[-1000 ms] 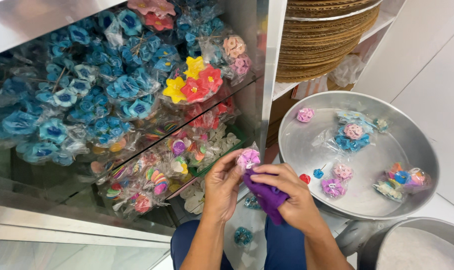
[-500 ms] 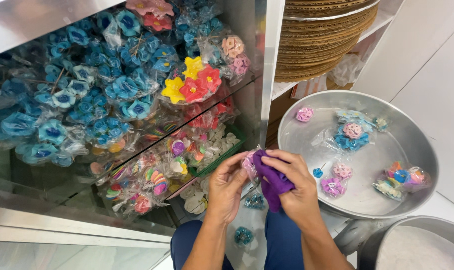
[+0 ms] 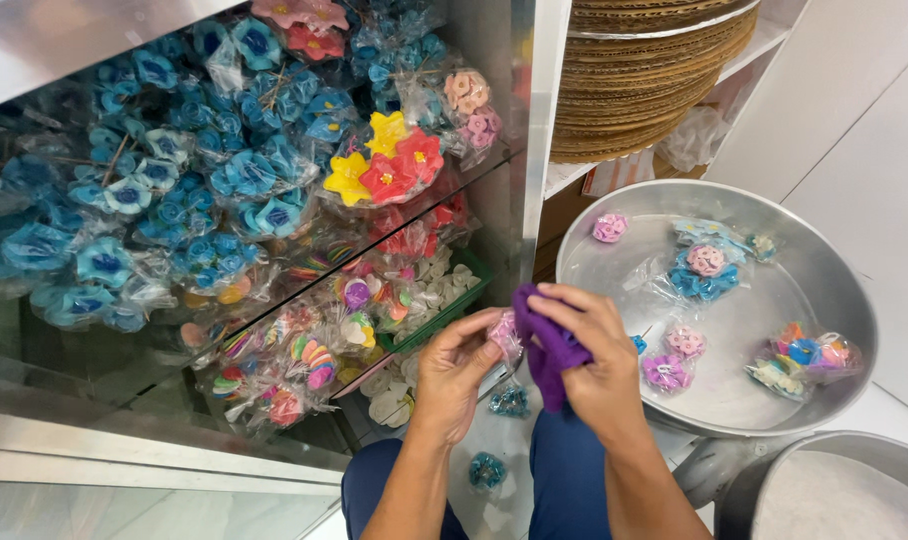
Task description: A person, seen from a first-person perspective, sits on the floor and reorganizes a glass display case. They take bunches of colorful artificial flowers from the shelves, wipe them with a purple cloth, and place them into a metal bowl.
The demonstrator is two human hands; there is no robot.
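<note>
**Mia:** What is in the left hand?

**Ben:** A small pink flower in a clear wrapper. The fingers pinch it from the side, low in the middle, just above the person's lap.

**Mia:** And the right hand?

**Ben:** It holds a purple cloth. The fingers are curled and pressed down on the cloth, and the cloth touches the pink flower.

**Mia:** What is next to the hands?

**Ben:** On the right is a big round metal tray. It has more little wrapped flowers in it, like a blue and pink bunch and a purple one.

**Mia:** And on the left?

**Ben:** A glass case full of wrapped flowers. Lots of blue flowers are at the top, with yellow and red flowers near them. A stack of brown round boards sits on a shelf behind the tray
</note>
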